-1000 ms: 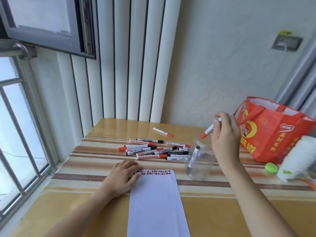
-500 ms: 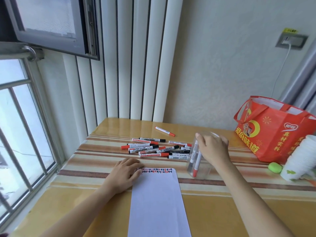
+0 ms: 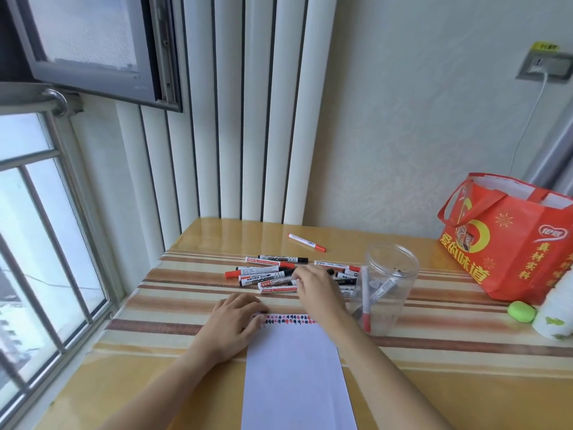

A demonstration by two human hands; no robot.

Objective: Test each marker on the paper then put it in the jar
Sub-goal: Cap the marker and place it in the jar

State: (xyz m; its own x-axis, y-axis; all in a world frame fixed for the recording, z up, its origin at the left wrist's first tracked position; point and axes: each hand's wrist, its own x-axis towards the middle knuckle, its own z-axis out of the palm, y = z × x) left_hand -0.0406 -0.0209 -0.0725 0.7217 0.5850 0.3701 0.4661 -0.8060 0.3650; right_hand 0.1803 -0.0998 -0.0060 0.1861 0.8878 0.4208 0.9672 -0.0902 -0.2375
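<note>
Right hand [image 3: 313, 285] has left the jar [image 3: 387, 287], now over the marker pile [image 3: 276, 274], fingers curled, grip unclear. Left hand [image 3: 235, 324], fingers flat, pins the paper [image 3: 294, 377]. Markers lie crosswise, under right fingertips; right hand nearer.

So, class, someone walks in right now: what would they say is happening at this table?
A person is testing markers. The left hand rests flat on the corner of the paper, whose top edge carries a row of red and black test marks. The right hand reaches over the pile of markers; whether it has gripped one cannot be told. The clear jar beside the paper holds a few markers, one with a red cap. One red marker lies apart, further back.
</note>
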